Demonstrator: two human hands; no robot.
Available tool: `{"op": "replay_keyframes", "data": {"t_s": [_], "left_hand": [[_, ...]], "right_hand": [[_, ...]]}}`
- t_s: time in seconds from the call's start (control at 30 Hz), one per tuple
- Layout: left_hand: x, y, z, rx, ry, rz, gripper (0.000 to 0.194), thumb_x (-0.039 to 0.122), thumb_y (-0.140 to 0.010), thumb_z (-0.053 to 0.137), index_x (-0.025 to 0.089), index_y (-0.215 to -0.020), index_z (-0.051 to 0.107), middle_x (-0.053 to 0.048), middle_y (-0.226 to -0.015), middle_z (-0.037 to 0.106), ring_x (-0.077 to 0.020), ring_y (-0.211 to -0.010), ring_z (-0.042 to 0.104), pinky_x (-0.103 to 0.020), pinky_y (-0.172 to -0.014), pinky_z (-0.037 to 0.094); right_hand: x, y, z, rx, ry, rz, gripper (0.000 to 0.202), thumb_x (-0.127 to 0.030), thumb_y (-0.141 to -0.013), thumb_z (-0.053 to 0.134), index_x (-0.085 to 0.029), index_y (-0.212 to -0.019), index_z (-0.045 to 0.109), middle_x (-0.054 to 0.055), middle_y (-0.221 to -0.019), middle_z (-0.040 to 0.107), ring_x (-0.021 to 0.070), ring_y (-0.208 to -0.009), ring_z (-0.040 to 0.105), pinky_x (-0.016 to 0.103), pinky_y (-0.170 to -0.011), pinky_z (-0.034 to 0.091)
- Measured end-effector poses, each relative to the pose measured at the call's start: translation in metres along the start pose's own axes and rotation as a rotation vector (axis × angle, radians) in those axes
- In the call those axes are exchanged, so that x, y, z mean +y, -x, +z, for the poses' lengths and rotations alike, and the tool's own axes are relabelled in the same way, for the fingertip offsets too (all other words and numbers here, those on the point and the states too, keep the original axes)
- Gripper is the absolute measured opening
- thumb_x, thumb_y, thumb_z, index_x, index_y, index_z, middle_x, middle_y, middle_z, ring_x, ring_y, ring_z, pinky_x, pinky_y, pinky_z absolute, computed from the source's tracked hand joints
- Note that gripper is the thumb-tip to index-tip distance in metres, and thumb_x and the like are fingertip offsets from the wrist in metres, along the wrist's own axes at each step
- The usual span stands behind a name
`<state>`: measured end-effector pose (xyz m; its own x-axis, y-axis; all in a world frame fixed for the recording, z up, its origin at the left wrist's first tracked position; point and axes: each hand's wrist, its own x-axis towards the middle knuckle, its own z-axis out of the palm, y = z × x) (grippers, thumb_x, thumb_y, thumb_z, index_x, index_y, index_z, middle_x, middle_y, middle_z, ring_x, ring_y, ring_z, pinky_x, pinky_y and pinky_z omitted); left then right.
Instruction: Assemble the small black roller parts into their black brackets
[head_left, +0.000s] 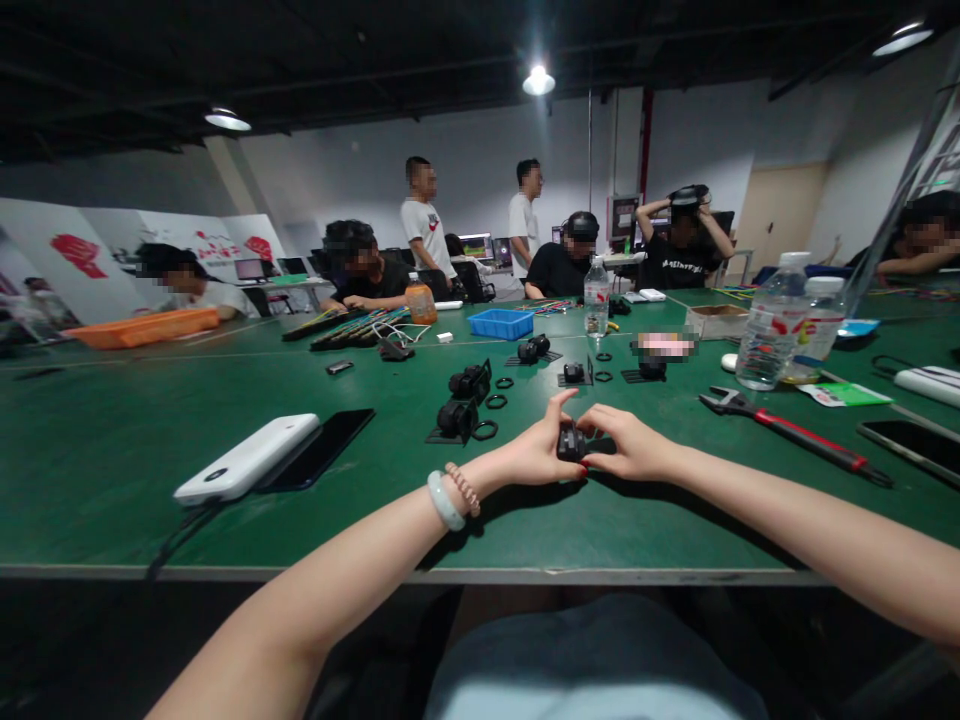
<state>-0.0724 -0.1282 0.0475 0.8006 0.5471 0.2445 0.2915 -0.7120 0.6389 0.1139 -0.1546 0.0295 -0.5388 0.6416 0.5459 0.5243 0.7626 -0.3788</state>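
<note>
Close in front of me, a small black ridged plastic part (pixel 571 443) is held low over the green table (pixel 375 530) between my two hands. My left hand (pixel 541 447), with a bracelet and a bangle at the wrist, grips it from the left with thumb and fingers. From the other side my right hand (pixel 636 442) closes its fingertips at the part's right end; its palm side is hidden. Left of the hands stand similar black parts (pixel 457 418) with flat plates, and black rings (pixel 486 430) lie beside them. Another such part (pixel 574 373) sits just beyond the hands.
A red-handled adjustable wrench (pixel 799 432) lies to the right, near water bottles (pixel 772 330) and a phone (pixel 911 445). On the left are a white power bank (pixel 247 460) and a dark phone (pixel 319 450). Farther back stands a blue tray (pixel 501 323); several people sit across the table.
</note>
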Motion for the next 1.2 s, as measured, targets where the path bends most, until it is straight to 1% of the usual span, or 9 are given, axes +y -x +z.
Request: {"op": "replay_keyframes", "data": {"t_s": [0.2, 0.4, 0.63, 0.83, 1.0, 1.1, 1.2], "left_hand": [[-0.0009, 0.0007, 0.0005, 0.014, -0.041, 0.024, 0.094, 0.018, -0.063, 0.064, 0.024, -0.132, 0.001, -0.002, -0.092, 0.045, -0.0137, -0.077, 0.050, -0.029, -0.070, 0.043], [-0.0011, 0.0011, -0.0001, 0.012, -0.045, 0.031, 0.092, 0.019, -0.064, 0.064, 0.025, -0.131, 0.002, -0.002, -0.092, 0.045, -0.0130, -0.076, 0.050, -0.029, -0.070, 0.043], [0.0002, 0.0006, -0.0003, 0.011, -0.056, 0.018, 0.090, 0.019, -0.063, 0.063, 0.025, -0.130, 0.003, -0.002, -0.093, 0.045, -0.0121, -0.074, 0.049, -0.027, -0.067, 0.043], [-0.0015, 0.0010, 0.0007, 0.018, -0.060, 0.034, 0.089, 0.018, -0.063, 0.062, 0.025, -0.130, 0.004, -0.001, -0.090, 0.044, -0.0117, -0.073, 0.048, -0.026, -0.066, 0.042], [-0.0024, 0.0010, 0.0001, 0.018, -0.058, 0.018, 0.090, 0.018, -0.062, 0.063, 0.025, -0.130, 0.005, -0.001, -0.091, 0.044, -0.0112, -0.072, 0.048, -0.026, -0.065, 0.042], [-0.0016, 0.0011, -0.0003, 0.028, -0.069, 0.015, 0.091, 0.019, -0.062, 0.063, 0.025, -0.131, 0.004, -0.001, -0.092, 0.044, -0.0119, -0.074, 0.049, -0.027, -0.067, 0.042], [-0.0009, 0.0012, -0.0008, 0.030, -0.086, 0.015, 0.090, 0.020, -0.062, 0.063, 0.024, -0.131, 0.004, -0.002, -0.094, 0.043, -0.0125, -0.075, 0.049, -0.028, -0.067, 0.042]], "right_hand": [[-0.0012, -0.0005, -0.0009, -0.032, 0.011, -0.013, 0.028, -0.021, -0.070, 0.062, -0.017, -0.093, 0.048, 0.005, -0.084, 0.051, 0.0180, -0.078, 0.048, 0.031, -0.070, 0.041], [0.0001, -0.0010, -0.0018, -0.055, 0.034, -0.013, 0.025, -0.024, -0.071, 0.061, -0.016, -0.092, 0.049, 0.005, -0.083, 0.048, 0.0175, -0.076, 0.047, 0.030, -0.068, 0.041], [0.0025, -0.0009, -0.0017, -0.065, 0.019, -0.020, 0.020, -0.022, -0.074, 0.057, -0.016, -0.092, 0.050, 0.005, -0.085, 0.049, 0.0168, -0.076, 0.047, 0.030, -0.069, 0.041], [0.0017, -0.0011, -0.0003, -0.066, 0.041, -0.003, 0.019, -0.024, -0.075, 0.056, -0.016, -0.091, 0.050, 0.005, -0.083, 0.049, 0.0164, -0.074, 0.047, 0.029, -0.067, 0.041], [0.0010, 0.0000, -0.0005, -0.049, 0.081, 0.022, 0.025, -0.028, -0.073, 0.058, -0.016, -0.093, 0.049, 0.005, -0.082, 0.050, 0.0172, -0.074, 0.048, 0.030, -0.067, 0.041], [0.0029, 0.0010, -0.0015, -0.017, 0.086, 0.015, 0.033, -0.030, -0.070, 0.061, -0.016, -0.096, 0.047, 0.006, -0.089, 0.051, 0.0194, -0.081, 0.049, 0.033, -0.072, 0.042], [0.0040, 0.0012, -0.0023, 0.010, 0.067, -0.025, 0.039, -0.027, -0.066, 0.064, -0.018, -0.098, 0.044, 0.007, -0.095, 0.050, 0.0215, -0.088, 0.048, 0.036, -0.078, 0.041]]}}
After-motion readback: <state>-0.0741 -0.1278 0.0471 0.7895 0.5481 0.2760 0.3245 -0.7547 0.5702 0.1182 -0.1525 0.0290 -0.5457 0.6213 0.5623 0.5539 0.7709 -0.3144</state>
